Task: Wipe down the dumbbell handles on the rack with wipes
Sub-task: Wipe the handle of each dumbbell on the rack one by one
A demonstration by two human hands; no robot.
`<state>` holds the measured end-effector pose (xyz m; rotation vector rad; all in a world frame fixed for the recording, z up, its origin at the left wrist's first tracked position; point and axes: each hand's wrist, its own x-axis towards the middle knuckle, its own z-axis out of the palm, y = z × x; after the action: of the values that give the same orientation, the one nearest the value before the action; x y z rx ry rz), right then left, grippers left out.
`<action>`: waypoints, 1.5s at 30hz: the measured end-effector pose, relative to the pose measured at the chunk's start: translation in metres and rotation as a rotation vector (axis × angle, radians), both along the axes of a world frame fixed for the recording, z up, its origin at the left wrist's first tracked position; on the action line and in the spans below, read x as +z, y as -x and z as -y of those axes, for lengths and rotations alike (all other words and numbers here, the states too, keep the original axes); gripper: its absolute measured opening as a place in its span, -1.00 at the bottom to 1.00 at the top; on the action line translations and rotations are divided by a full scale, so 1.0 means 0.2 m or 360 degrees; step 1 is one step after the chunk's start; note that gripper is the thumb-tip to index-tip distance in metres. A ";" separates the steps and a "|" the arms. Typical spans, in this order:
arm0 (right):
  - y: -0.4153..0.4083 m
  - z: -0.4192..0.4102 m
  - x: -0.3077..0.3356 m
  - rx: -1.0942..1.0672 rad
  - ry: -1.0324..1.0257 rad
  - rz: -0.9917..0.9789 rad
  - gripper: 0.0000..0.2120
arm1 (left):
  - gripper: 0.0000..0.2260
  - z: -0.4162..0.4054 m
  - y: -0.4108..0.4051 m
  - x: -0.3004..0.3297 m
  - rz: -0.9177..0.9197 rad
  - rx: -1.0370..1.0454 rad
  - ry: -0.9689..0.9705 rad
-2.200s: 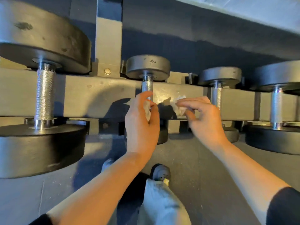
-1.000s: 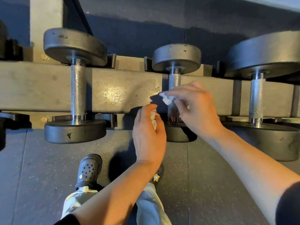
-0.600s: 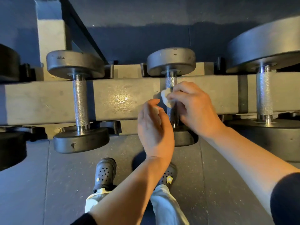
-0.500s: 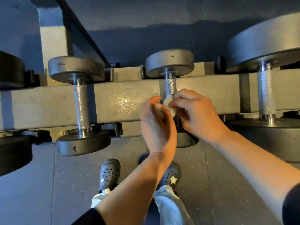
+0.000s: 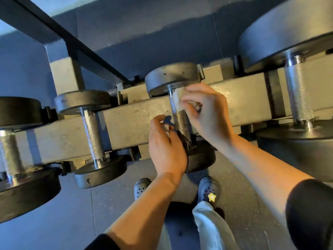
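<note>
Pressing a white wipe (image 5: 177,98) against the top of a dumbbell handle (image 5: 180,121), my right hand (image 5: 207,116) pinches the wad between thumb and fingertips, just under the upper weight plate (image 5: 173,76). That dumbbell (image 5: 199,156) sits across the rack rail (image 5: 133,123), near the middle of its length, with its lower plate hanging past the rail's front edge. My left hand (image 5: 166,150) is beside the lower part of the same handle, fingers loosely curled and narrow; I cannot tell whether it holds anything. A smaller dumbbell (image 5: 93,134) rests on the rail to the left, apart from my hands, and a larger one (image 5: 297,98) lies toward the right end. Below the rail, my grey clogs (image 5: 209,189) stand on the dark floor (image 5: 72,213), one carrying a yellow star charm.
</note>
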<state>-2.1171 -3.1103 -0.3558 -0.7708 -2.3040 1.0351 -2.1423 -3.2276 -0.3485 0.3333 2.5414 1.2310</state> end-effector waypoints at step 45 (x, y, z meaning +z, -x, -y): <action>-0.07 0.09 0.02 -0.0133 0.0168 -0.0014 -0.80 | -0.74 0.08 0.09 -0.03 0.0152 -0.0083 -0.0041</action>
<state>-2.1030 -3.1282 -0.3521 -0.8944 -2.2042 1.1272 -2.1601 -3.2434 -0.3554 0.3358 2.4231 1.2314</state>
